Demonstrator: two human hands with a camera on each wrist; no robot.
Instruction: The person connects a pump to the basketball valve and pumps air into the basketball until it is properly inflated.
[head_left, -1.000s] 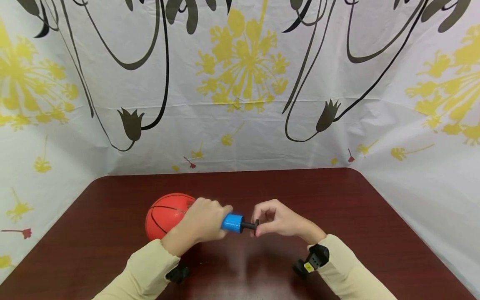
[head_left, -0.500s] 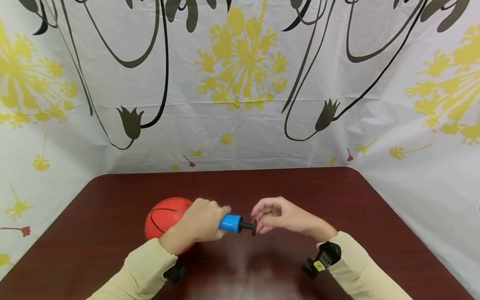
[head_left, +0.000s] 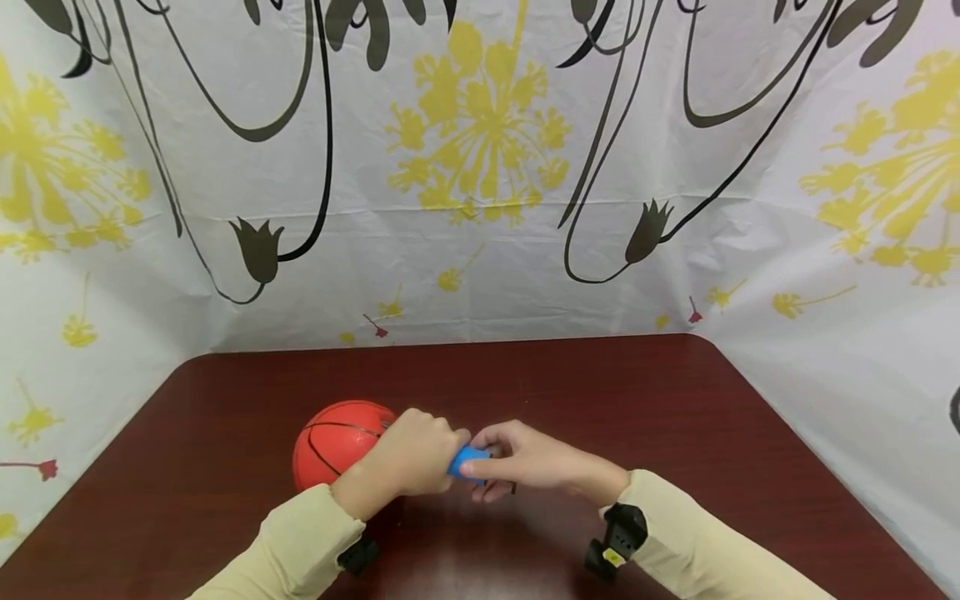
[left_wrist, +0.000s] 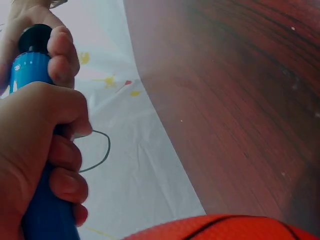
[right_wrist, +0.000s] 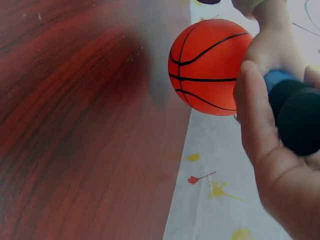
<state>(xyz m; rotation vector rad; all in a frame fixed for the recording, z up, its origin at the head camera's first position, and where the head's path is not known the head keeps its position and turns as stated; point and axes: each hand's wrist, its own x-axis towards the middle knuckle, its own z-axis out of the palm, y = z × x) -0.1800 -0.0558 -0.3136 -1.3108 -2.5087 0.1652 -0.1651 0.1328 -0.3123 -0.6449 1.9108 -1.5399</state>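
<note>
A blue hand pump (head_left: 469,461) with a black plunger handle is held above the table in front of a red-orange basketball (head_left: 333,446). My left hand (head_left: 412,454) grips its barrel, fingers curled round it, as the left wrist view shows. My right hand (head_left: 532,458) holds the pump's blue end cap (left_wrist: 30,67) between thumb and fingers. In the right wrist view the round black handle (right_wrist: 302,120) sits at the right palm. The left hand and forearm cover part of the ball in the head view, and the pump's far end is hidden there.
The dark red-brown table (head_left: 225,417) has rounded far corners. Behind it and at both sides hangs a white sheet (head_left: 480,283) with yellow and dark plant prints. A black device (head_left: 624,529) is strapped to the right wrist, another to the left.
The right hand first draws back from the plunger handle, its fingers loosening, then comes left onto the pump's blue end. The left hand keeps its grip and shifts slightly.
</note>
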